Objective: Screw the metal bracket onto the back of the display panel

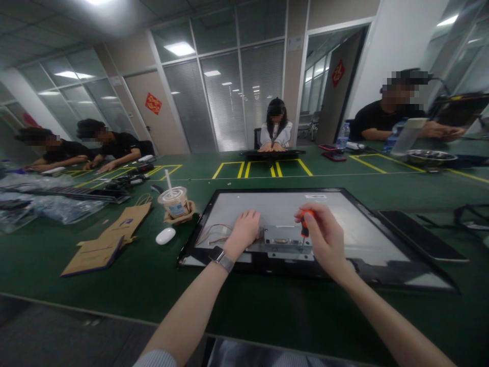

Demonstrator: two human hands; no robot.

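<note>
Clamping right grip round red-and-black screwdriver, pointing it down; resting left grip palm-down, cannot tell whether apart or together underneath. Seeing green counter beneath a big black-framed panel, lying flat with grey inner face exposed. Near the panel's front edge, noting metal box with connector sockets, apparently already seated. Toward the panel's left side, spotting loose-looking cables, perhaps left to sort. Judging screw work on the panel as under way, not finished; cannot tell tightening from loosening.
</note>
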